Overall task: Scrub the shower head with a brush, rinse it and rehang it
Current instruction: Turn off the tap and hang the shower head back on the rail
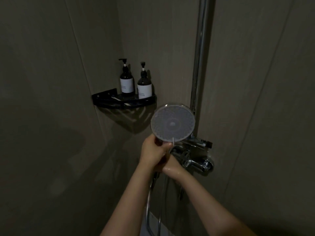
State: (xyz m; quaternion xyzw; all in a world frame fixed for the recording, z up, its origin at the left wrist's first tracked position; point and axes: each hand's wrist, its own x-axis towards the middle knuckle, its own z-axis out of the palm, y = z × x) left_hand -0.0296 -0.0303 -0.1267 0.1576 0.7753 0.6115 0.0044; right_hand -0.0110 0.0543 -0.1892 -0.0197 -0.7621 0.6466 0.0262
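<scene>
A left hand (154,150) is gripping the shower head (172,123) by its handle, fingers curled round it, the round spray face rising just above them. The right hand (172,165) is sitting below, its fingers hidden, grip unclear.

Two dark pump bottles with white labels stand on one black corner shelf (102,100): the left bottle (126,81) at the shelf's back corner, the right bottle (144,85) near its right front edge. There is one round grey shower head (173,123), one chrome hose (148,203), one chrome riser pipe (201,53), one chrome mixer tap (196,160), and two bare hands: the left hand (153,152) and the right hand (172,165).
</scene>
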